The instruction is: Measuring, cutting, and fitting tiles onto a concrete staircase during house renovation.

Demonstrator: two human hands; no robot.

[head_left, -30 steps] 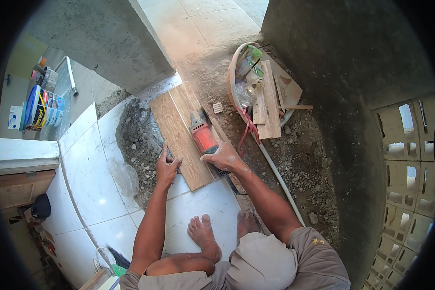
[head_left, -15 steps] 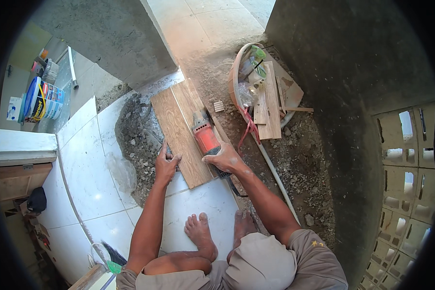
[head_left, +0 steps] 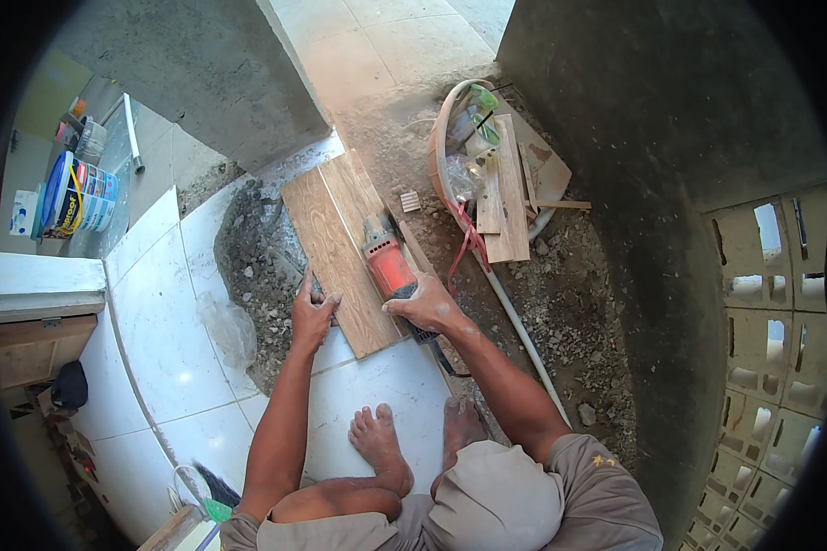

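My left hand [head_left: 316,314] grips the near left edge of a wood-grain plank [head_left: 326,257], its thumb bent toward the top face. My right hand [head_left: 424,306] is closed on the body of a red angle grinder [head_left: 387,261], whose head sits over a narrow board strip at the plank's right side, where a pale line runs lengthwise. The blade itself is too hidden and dusty to make out, and reddish dust hangs beyond it. My bare feet [head_left: 377,441] are just below the work, on white tile.
Broken rubble [head_left: 253,275] surrounds the work. At right are a tub [head_left: 439,156] holding bags and containers, loose boards [head_left: 515,239], a pale pipe [head_left: 533,349] and a dark wall [head_left: 671,110]. Left are a bucket [head_left: 92,197], a concrete wall [head_left: 193,55] and white floor tiles [head_left: 165,349].
The grinder in my right hand has shifted slightly toward me along the plank. My left hand keeps its grip on the plank's edge.
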